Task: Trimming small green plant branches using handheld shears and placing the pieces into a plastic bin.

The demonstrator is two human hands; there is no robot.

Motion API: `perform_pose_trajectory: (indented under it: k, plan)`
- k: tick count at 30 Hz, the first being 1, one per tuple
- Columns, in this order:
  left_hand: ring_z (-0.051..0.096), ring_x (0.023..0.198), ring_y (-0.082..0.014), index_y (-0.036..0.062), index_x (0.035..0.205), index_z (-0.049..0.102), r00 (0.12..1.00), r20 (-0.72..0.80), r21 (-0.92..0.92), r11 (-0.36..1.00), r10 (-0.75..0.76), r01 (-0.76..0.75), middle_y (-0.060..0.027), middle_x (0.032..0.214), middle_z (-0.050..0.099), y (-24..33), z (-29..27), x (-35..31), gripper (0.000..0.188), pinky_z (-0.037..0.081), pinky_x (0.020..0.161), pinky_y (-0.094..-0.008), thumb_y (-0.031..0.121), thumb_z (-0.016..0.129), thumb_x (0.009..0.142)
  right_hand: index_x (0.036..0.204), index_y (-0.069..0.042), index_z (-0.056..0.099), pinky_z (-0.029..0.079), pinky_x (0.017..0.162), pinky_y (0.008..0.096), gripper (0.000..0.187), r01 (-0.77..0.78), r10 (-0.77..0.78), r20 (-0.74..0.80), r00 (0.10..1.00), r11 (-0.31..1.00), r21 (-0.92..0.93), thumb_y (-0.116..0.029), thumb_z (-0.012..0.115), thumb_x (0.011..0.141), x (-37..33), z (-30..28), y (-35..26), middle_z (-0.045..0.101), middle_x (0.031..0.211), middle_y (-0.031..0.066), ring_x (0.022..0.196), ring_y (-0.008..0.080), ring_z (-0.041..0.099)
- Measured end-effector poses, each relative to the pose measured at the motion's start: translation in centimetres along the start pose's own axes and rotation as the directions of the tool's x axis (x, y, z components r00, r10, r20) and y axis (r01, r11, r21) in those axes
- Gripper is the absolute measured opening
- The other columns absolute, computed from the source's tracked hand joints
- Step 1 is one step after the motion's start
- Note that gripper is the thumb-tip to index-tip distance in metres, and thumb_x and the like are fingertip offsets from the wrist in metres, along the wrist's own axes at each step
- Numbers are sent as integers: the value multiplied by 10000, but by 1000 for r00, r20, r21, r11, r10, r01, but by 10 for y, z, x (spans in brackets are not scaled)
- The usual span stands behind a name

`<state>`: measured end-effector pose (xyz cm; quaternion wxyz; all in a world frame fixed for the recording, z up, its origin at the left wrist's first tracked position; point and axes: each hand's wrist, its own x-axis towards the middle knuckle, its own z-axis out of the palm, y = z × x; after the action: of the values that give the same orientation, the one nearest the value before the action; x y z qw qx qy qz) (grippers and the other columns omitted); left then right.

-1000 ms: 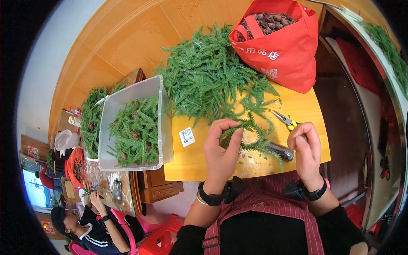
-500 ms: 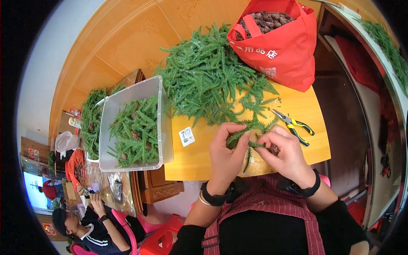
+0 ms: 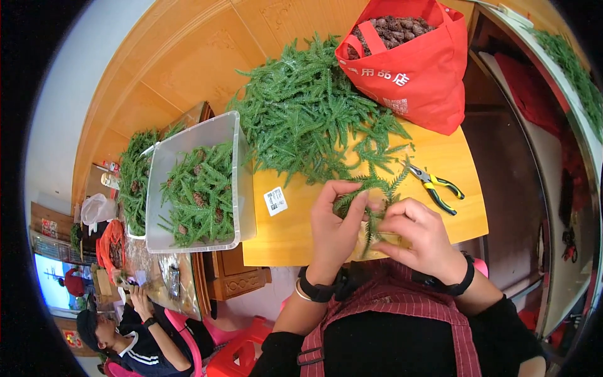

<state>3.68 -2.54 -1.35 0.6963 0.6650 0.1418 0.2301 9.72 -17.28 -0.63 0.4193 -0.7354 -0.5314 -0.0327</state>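
Over the front edge of the yellow tabletop, my left hand [image 3: 337, 229] is closed on a green artificial pine sprig [image 3: 370, 232], which spreads up and down between my hands. Close on its right side is my right hand [image 3: 418, 237], its thumb and fingers pinched together at the sprig's stem. What exactly those fingertips hold is smeared by motion. Pliers [image 3: 433, 187] with yellow and black handles lie to the right of the sprig. Beyond my hands rises a big heap of green pine sprigs [image 3: 308, 113].
A red bag [image 3: 427, 88] of pine cones [image 3: 399, 30] stands at the back right. Left of the table, a clear plastic bin [image 3: 245, 207] holds sprigs with cones. A white label card [image 3: 275, 201] lies nearby. Another person [image 3: 147, 339] sits at a table, lower left.
My right hand has shifted slightly down and its fingers have turned at the sprig. My left hand keeps its hold, nearly still. The other person's hands have moved a little.
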Motion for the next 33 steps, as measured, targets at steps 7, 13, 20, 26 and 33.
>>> perform_pose_trajectory:
  k: [7, 13, 20, 26, 33]
  plan:
    - [587, 705, -130, -5, 933, 492, 975, 21, 127, 967, 222, -222, -103, 993, 505, -3, -3, -2, 142, 454, 577, -205, -44, 534, 803, 949, 4, 520, 383, 707, 266, 218, -284, 308, 26, 951, 838, 466, 22, 452, 743, 0, -11, -6, 463, 881, 109, 797, 199, 481]
    - [570, 765, -130, -9, 917, 492, 935, 73, 167, 920, 347, -355, -157, 1057, 533, 1, -2, -1, 139, 477, 665, -228, -60, 530, 793, 1015, 12, 571, 391, 743, 281, 261, -231, 236, 15, 972, 938, 258, 6, 461, 779, 4, -15, -8, 493, 913, 120, 814, 203, 489]
    - [567, 800, -137, -5, 914, 488, 939, 94, 148, 928, 332, -343, -186, 1096, 530, -3, -3, -1, 132, 483, 677, -235, -50, 530, 798, 953, 6, 601, 430, 702, 264, 232, -148, 239, -181, 954, 900, 410, -9, 586, 722, -2, -16, -19, 552, 850, 106, 783, 184, 536]
    - [574, 843, -149, -4, 918, 473, 926, 110, 207, 903, 360, -376, -203, 1103, 533, -1, -3, -4, 141, 483, 707, -245, -57, 523, 798, 866, 12, 593, 439, 577, 239, 222, -175, 217, -232, 948, 966, 189, -12, 676, 662, 3, -18, -15, 540, 868, 100, 664, 139, 535]
    - [555, 968, -205, -4, 925, 464, 908, 148, 181, 892, 392, -414, -221, 1102, 537, 4, 0, -6, 159, 459, 798, -287, -58, 535, 793, 834, 5, 601, 426, 510, 214, 214, -215, 247, -231, 941, 964, 154, 8, 695, 642, 3, -10, -9, 530, 832, 86, 587, 112, 519]
